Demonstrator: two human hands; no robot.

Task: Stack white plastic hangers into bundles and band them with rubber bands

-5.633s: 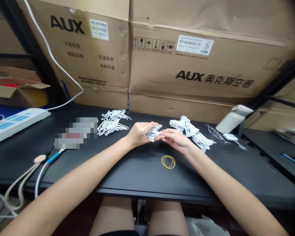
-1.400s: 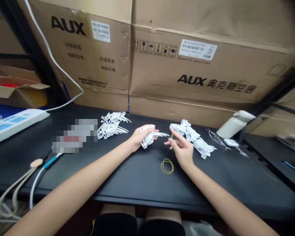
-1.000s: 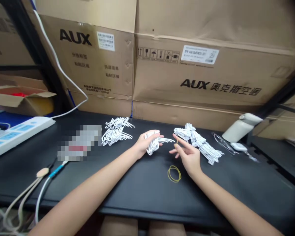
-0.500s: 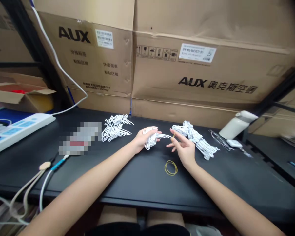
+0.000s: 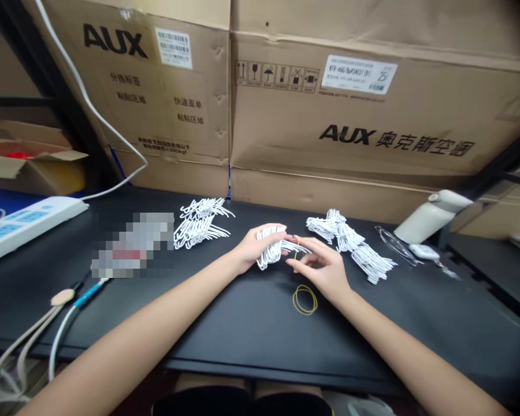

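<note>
My left hand is closed around a bundle of white hooks, their straight ends pointing right. My right hand pinches a yellow rubber band at those straight ends, and the band looks looped over them. Part of the bundle is hidden behind my fingers. On the black table below my right hand lies another yellow rubber band. To the left are loose piles of white hooks. Several bundles of white hooks lie beyond my right hand.
A white bottle lies tilted at the right, near glasses and a small white case. At the left are a power strip, a blurred-out object and cables. Large cardboard boxes stand along the back.
My right hand has moved in towards the left, bringing the rubber band onto the straight ends of the held hooks. The view has shifted slightly.
</note>
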